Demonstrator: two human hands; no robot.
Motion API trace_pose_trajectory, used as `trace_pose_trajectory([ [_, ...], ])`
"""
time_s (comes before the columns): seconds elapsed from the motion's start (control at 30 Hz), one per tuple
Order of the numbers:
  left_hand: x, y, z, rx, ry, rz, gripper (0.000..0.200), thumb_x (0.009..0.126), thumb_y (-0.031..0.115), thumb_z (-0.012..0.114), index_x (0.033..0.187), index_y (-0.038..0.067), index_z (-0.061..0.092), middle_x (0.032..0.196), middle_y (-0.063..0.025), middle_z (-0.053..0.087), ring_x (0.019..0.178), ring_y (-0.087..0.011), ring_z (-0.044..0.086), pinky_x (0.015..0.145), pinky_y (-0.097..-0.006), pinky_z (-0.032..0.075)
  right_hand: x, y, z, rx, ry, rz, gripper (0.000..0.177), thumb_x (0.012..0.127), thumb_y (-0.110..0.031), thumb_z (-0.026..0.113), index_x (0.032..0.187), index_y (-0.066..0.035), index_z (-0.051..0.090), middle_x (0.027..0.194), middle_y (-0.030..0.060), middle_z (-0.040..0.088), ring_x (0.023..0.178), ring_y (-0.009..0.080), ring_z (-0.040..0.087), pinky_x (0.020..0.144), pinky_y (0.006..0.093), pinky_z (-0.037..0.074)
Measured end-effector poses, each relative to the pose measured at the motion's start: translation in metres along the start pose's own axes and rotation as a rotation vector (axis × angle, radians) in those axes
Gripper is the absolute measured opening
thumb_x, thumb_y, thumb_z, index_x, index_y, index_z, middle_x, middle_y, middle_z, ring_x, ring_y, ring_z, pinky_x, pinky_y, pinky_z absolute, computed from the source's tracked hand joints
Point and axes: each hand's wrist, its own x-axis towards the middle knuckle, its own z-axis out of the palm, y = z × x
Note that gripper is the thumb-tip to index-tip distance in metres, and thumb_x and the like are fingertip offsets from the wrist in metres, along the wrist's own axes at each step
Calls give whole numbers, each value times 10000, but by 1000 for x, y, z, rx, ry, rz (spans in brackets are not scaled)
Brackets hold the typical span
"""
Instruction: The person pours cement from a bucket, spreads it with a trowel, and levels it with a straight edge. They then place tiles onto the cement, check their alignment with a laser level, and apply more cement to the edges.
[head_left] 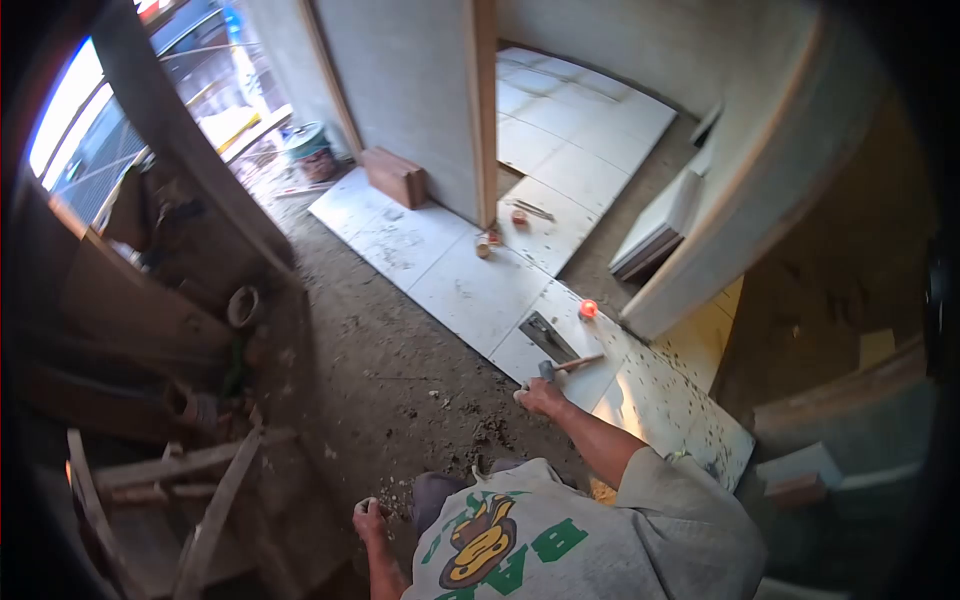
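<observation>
My left hand hangs low over the dirt floor, its fingers curled together; anything inside is too small to make out. Stretched forward, my right hand is at the front edge of the white tiles, fingers bent and closed, and what they grip is hidden. Just beyond it a hammer lies on the tile, its head close to my knuckles and its handle pointing right. A flat trowel rests behind the hammer. An orange-red glowing round object sits farther back on the tiles.
Bricks stand on the tile by the wall. Small containers are near the door frame. Stacked tiles lean at the right. A bucket stands at the back left, wooden pieces at the lower left.
</observation>
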Motion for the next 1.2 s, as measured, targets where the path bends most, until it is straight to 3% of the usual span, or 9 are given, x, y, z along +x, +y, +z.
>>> trace_pose_trajectory([
  [0.27, 113, 17, 39, 52, -215, -6, 203, 824, 188, 589, 904, 2, 603, 712, -63, 618, 590, -146, 592, 545, -284, 484, 10, -13, 54, 27, 9, 190, 399, 760, -406, 602, 938, -54, 654, 960, 185, 648, 937, 327, 615, 834, 389, 474],
  [0.37, 188, 45, 45, -41, -318, -156, 198, 824, 183, 595, 904, 2, 599, 733, -53, 608, 598, -135, 582, 557, -278, 487, 36, -55, 78, -2, -42, 247, 400, 761, -408, 602, 938, -53, 654, 964, 188, 647, 945, 327, 612, 843, 393, 471],
  [0.57, 356, 174, 35, -113, -362, 130, 210, 842, 207, 588, 914, 10, 595, 733, -32, 598, 619, -103, 557, 559, -245, 453, 108, -173, 43, -118, -149, 28, 382, 770, -394, 600, 941, -55, 646, 965, 190, 646, 949, 336, 611, 837, 401, 474],
  [0.67, 403, 241, 15, 21, -283, 173, 227, 848, 223, 585, 929, 11, 593, 724, -32, 601, 594, -98, 548, 533, -240, 433, 149, -227, 23, 88, -46, 85, 328, 795, -361, 594, 944, -73, 643, 974, 192, 641, 962, 337, 604, 840, 406, 470],
  [0.73, 411, 282, 11, -191, -167, 71, 220, 843, 210, 583, 935, 11, 592, 707, -35, 602, 571, -102, 541, 524, -236, 425, 171, -244, 21, 60, -18, 51, 332, 792, -363, 599, 943, -70, 642, 967, 190, 643, 963, 334, 605, 837, 404, 471],
  [0.87, 425, 263, 5, -164, -199, 5, 203, 831, 199, 579, 922, 19, 600, 694, -37, 611, 581, -113, 557, 527, -245, 437, 210, -254, 29, -55, 18, 99, 343, 782, -364, 611, 934, -59, 642, 958, 184, 647, 965, 329, 607, 844, 399, 468],
  [0.97, 435, 180, 9, 32, -239, -34, 176, 812, 195, 594, 849, 26, 628, 697, -36, 631, 592, -114, 583, 562, -270, 476, 237, -261, 14, -9, -67, 117, 349, 772, -359, 618, 941, -55, 647, 1004, 189, 639, 988, 335, 596, 870, 398, 459],
  [1.03, 415, 194, 22, 126, -228, -200, 185, 793, 207, 611, 814, 26, 643, 702, -39, 644, 606, -122, 609, 599, -280, 496, 269, -263, 6, -15, -90, 133, 362, 764, -368, 616, 947, -57, 653, 1024, 191, 634, 996, 340, 592, 881, 398, 456],
  [1.2, 473, 224, 57, 88, -160, -179, 226, 785, 235, 617, 853, 23, 655, 715, -56, 656, 630, -142, 635, 618, -282, 504, 369, -270, -20, -145, -56, 146, 463, 739, -425, 590, 982, -38, 666, 1043, 205, 628, 1011, 350, 588, 909, 389, 450],
])
